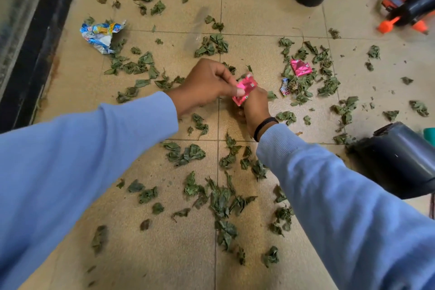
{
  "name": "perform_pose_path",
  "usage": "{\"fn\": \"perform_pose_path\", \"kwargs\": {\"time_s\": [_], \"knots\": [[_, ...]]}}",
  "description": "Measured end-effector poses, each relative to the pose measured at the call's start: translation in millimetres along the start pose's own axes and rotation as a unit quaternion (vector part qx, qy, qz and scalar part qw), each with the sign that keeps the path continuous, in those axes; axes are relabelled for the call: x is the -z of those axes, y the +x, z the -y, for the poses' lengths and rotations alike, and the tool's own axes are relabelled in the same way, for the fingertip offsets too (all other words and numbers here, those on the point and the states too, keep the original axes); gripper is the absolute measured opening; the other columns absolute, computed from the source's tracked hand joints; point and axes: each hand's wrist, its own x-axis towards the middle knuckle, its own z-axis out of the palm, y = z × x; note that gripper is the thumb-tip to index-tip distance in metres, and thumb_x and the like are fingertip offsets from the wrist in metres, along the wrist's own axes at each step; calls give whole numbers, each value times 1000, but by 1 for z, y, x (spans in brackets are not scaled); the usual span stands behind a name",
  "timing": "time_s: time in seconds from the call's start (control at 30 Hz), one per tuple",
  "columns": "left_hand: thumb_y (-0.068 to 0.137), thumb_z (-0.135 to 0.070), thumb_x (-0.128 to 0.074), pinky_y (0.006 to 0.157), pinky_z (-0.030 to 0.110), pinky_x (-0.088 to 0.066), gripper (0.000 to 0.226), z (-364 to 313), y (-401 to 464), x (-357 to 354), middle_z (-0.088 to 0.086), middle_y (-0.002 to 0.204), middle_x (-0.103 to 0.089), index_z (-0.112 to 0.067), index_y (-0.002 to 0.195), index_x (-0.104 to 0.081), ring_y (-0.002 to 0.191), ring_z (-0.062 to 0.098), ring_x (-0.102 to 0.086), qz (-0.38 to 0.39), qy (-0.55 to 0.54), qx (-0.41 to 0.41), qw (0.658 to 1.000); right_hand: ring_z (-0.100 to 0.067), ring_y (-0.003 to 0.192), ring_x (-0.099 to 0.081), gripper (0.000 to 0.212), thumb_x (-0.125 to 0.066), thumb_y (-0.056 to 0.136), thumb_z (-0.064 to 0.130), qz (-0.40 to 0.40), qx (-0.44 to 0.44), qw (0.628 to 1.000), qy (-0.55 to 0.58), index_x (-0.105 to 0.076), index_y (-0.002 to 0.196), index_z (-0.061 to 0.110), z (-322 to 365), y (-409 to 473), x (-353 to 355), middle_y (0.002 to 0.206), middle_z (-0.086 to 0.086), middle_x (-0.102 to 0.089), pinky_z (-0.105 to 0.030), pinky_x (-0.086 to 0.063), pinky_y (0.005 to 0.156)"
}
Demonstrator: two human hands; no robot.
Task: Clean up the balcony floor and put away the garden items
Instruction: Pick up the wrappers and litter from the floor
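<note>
Both hands meet over the leaf-strewn floor (259, 19).
Left hand (207, 82) fingers pinch a pink wrapper (244, 90); right hand (255, 108) fingers are hidden, cannot tell.

no text, brand or number can be read anywhere in this view. the pink wrapper (244, 92) pinched in the left hand (207, 82) bears small printed marks, too blurred to make out. a second pink wrapper (300, 67) on the tiled floor (259, 19) shows a similar small mark, also unreadable. the crumpled blue and white packet (101, 35) and the small scrap (285, 87) among the leaves carry coloured print, none of it legible.
</note>
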Motion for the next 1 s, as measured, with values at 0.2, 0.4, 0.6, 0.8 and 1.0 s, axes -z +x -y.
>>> {"fn": "perform_pose_path", "kwargs": {"time_s": [0.2, 0.4, 0.6, 0.8, 1.0], "knots": [[72, -5, -81, 70, 43, -59, 30, 10, -3, -26, -8, 64, -67, -23, 58, -62, 65, 16, -67, -101, 121, -49, 986, -21, 40, -47, 49, -53, 97, 53, 64, 3, 998, 16, -58, 70, 12, 0, -7, -2, 50, -5, -50, -24, -31, 41], [83, -17, -72, 82, 43, -47, 15, 10, -19, -30, 0, 83, -64, -18, 69, -75, 87, 26, -58, -94, 300, -132, 940, -13, 35, -36, 45, -59, 100, 25, 65, 23, 997, 40, -48, 58, 14, -1, -8, 2, 45, -4, -41, -19, -29, 39], [92, -35, -71, 87, 35, -43, 15, 7, -14, 27, -15, 89, -64, -29, 102, -81, 91, 12, -58, 39, 313, -190, 930, -10, 36, -35, 48, -55, 102, 31, 13, 46, 998, -40, -48, 57, 18, -2, -2, -4, 45, 3, -41, -18, -30, 40], [92, -25, -72, 82, 34, -57, 12, 19, 17, 72, -4, 96, -74, -21, 100, -79, 84, 12, -66, -206, 276, -110, 932, -16, 46, -23, 50, -51, 103, 36, 26, 37, 996, -77, -35, 57, 24, -5, 1, -7, 54, 0, -28, -25, -22, 48], [91, -11, -67, 96, 44, -52, 54, 38, 52, 81, 9, 133, -55, -20, 143, -55, 116, 31, -58, -183, 407, -72, 892, -16, 45, -27, 52, -54, 101, 31, 32, 27, 993, -110, -37, 53, 24, -2, 4, -8, 50, 0, -32, -27, -25, 52]]}}
